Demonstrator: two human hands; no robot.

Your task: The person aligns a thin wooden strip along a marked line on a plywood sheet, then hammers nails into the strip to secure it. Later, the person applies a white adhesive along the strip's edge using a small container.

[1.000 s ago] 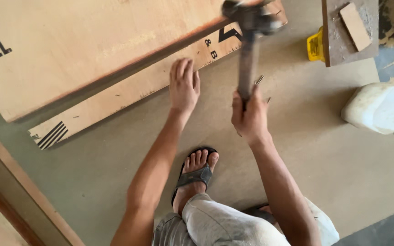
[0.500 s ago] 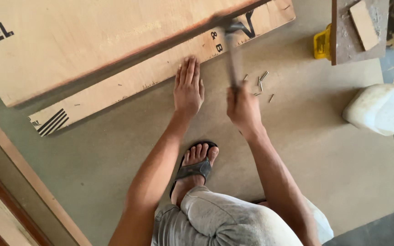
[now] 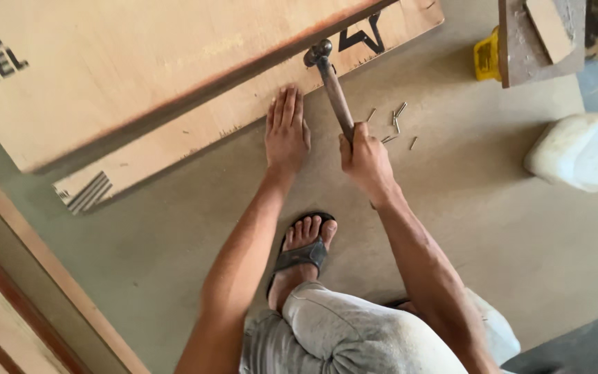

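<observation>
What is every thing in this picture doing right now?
hammer: gripped by the handle, head down on the plywood strip
plywood strip: flat on the floor, pressed under the palm
left hand: open, flat on the strip
right hand: closed around the hammer handle
nails: loose, scattered on the floor
big plywood sheet: lying over the strip

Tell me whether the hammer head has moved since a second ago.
Yes. The hammer has swung down: its head, earlier raised blurred above the plywood strip, now sits on the strip's upper edge, beside the left hand. The right hand grips the handle.
</observation>
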